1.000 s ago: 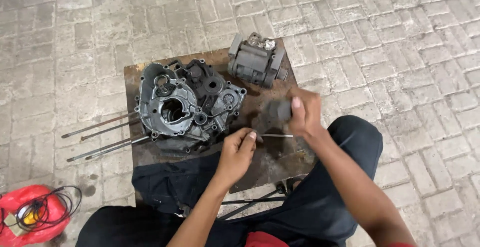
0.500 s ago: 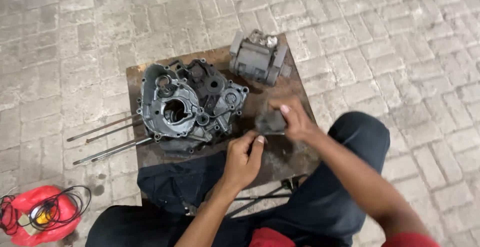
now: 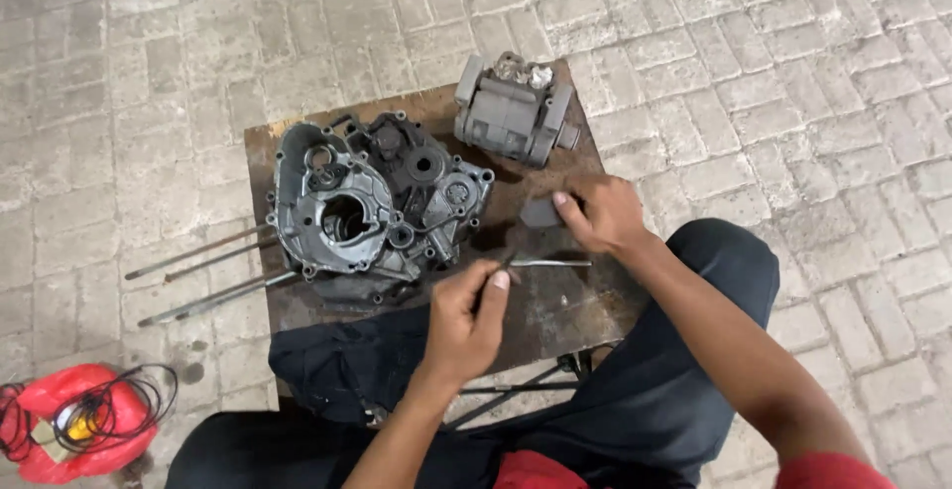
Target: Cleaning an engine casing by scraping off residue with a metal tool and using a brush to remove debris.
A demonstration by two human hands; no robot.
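Note:
My left hand (image 3: 466,315) pinches the dark handle of a thin tool (image 3: 551,264) whose metal shaft lies across the wooden board (image 3: 560,305). My right hand (image 3: 602,213) grips a small grey metal part (image 3: 540,213) just above the shaft. To the left, a grey engine crankcase (image 3: 372,206) rests on the board with long studs (image 3: 203,271) sticking out leftward. A grey cylinder block (image 3: 514,112) sits at the board's far edge.
A dark cloth (image 3: 347,365) hangs over the board's near edge. A red object with a coiled black cable (image 3: 84,420) lies on the brick paving (image 3: 793,72) at the lower left. My dark-trousered knee (image 3: 714,281) is right of the board.
My right hand has lowered with the grey part toward the board. My left hand has shifted its pinch on the thin tool. The view has drifted slightly.

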